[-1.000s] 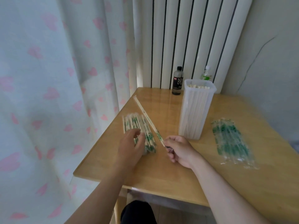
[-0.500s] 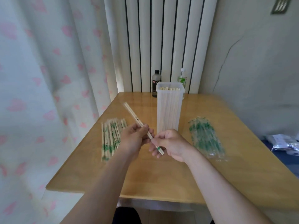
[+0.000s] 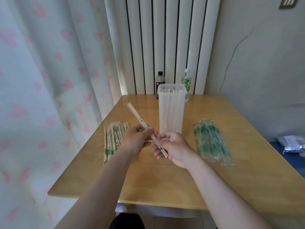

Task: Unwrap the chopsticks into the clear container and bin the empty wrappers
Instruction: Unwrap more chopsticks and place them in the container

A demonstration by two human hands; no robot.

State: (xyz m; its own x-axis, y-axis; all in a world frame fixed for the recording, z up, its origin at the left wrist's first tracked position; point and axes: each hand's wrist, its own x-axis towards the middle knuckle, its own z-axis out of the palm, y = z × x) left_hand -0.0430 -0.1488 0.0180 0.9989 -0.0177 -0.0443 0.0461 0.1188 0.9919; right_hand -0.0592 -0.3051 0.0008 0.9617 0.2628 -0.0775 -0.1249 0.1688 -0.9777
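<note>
Both hands hold one wrapped pair of chopsticks [image 3: 137, 118] slanted above the wooden table [image 3: 165, 182]. My left hand [image 3: 137, 139] pinches its middle, and my right hand [image 3: 171, 148] grips the near end, where bare wood pokes out below the fingers. The far end points up and left, still in its clear wrapper. A pile of wrapped chopsticks [image 3: 113, 138] lies on the table left of my hands. The tall clear container [image 3: 171, 111] stands just behind them, with several bare chopsticks upright inside. A heap of empty green-printed wrappers [image 3: 211, 141] lies to the right.
A dark bottle [image 3: 160, 84] and a clear bottle with a green label [image 3: 186, 84] stand at the table's back edge against the radiator. A heart-print curtain hangs along the left side. Crumpled packaging [image 3: 292, 146] lies off the table at the right. No bin shows.
My right hand lifted one wrapped pair off the pile, and my left hand left the pile to take its middle. The pair now hangs above the table in both hands.
</note>
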